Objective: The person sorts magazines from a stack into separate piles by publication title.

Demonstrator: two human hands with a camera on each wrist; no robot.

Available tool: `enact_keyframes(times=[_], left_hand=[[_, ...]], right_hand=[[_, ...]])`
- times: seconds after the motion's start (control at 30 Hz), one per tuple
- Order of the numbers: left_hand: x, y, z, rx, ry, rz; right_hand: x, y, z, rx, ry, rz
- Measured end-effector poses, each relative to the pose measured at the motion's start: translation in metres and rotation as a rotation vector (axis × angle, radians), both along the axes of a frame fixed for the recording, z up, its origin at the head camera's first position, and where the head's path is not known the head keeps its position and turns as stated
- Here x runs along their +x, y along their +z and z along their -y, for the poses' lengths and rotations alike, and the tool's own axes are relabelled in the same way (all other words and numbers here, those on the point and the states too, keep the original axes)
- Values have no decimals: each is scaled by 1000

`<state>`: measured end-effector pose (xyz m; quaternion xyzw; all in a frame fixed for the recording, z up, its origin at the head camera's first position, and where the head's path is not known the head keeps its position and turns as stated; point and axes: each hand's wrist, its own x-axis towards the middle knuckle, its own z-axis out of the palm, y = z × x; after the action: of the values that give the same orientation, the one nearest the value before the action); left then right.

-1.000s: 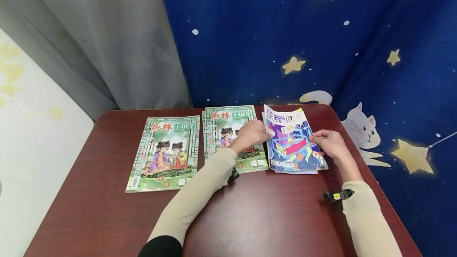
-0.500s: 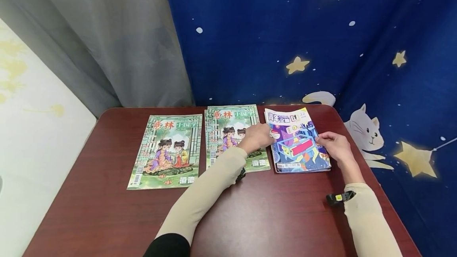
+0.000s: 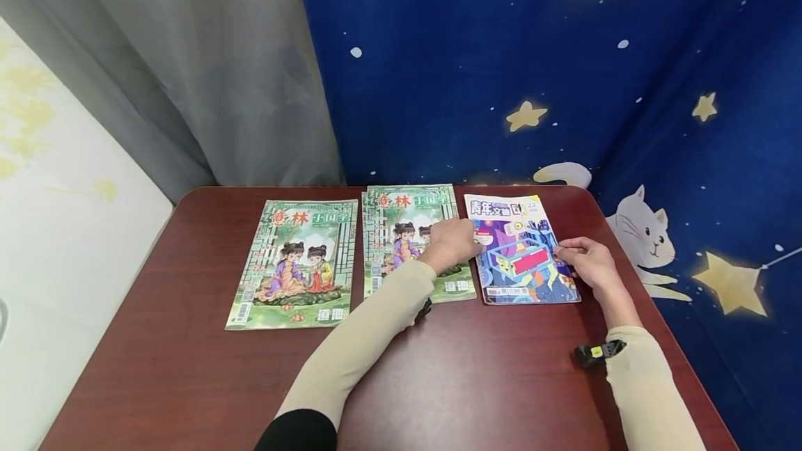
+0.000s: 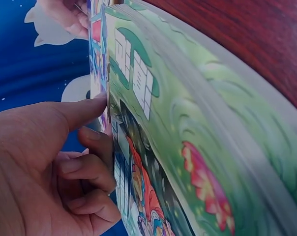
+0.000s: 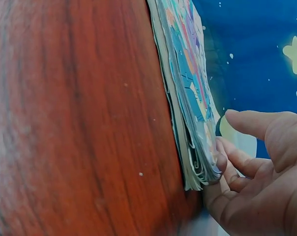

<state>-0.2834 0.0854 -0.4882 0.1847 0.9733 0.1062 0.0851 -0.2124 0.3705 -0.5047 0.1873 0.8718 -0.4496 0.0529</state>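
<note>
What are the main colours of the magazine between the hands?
The magazine is mostly purple and blue; the head view shows it best.

The shiny red-brown table (image 3: 156, 339) has round far corners. Behind it hang a gray curtain (image 3: 207, 54) on the left and a blue curtain (image 3: 432, 89) on the right, with yellow stars (image 3: 527, 117) and a white cat (image 3: 645, 232). Far left, a white surface (image 3: 44, 249) has yellow patches (image 3: 28, 113). Light shines on the table's near part.
</note>
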Motion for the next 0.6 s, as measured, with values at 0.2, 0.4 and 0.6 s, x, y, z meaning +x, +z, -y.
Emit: enact_keyframes(times=[0.2, 0.4, 0.6], left_hand=[[1, 4, 8, 60, 23, 4], [0, 14, 23, 114, 53, 30], [0, 20, 47, 278, 90, 97]], right_hand=[[0, 2, 2, 12, 31, 7], [-1, 11, 15, 68, 37, -13], [-1, 25, 36, 86, 58, -73]])
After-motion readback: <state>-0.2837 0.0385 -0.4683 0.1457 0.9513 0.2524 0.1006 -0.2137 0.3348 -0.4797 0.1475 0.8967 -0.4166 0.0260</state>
